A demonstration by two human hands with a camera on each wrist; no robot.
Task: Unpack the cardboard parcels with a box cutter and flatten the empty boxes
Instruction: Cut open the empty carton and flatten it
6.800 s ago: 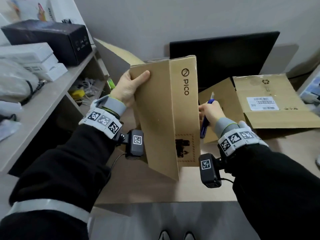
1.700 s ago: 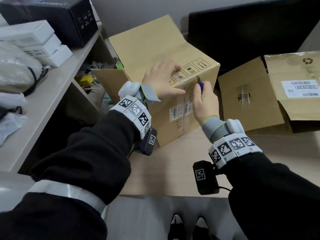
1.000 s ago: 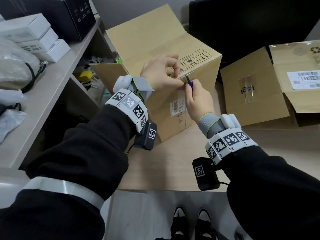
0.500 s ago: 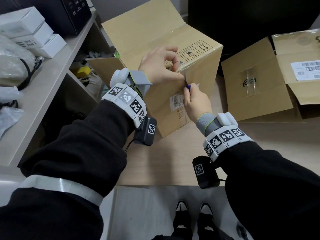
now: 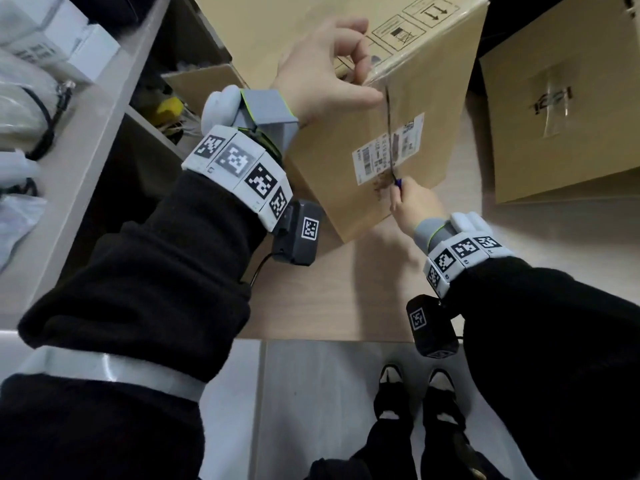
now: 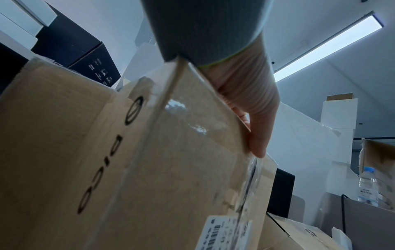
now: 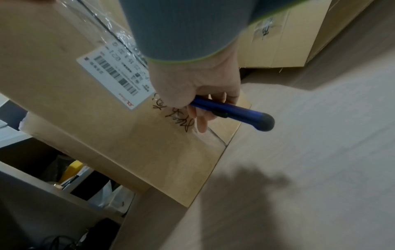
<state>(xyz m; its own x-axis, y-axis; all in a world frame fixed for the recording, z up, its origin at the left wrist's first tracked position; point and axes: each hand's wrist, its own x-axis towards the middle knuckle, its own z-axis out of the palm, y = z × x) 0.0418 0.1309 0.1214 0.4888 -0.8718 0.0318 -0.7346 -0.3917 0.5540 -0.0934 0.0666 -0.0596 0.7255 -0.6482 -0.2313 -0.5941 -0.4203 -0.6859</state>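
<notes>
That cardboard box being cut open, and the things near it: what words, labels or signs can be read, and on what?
"pico": black letters beside a ring logo on the cardboard box.
"JD": red, upside down, on the white shipping label; its barcodes and small print are too small to read.
Black handwriting below the label: illegible.
Handling pictograms, arrows among them, on the box top: no words.
Second box: mirrored logo under tape, unreadable.

The box cutter (image 7: 233, 110) blade is hidden behind the right hand (image 7: 192, 84) — its tip cannot be seen. The cardboard box (image 5: 398, 140) top runs off the head view's upper edge; label (image 5: 388, 148) print is too small to read.
</notes>
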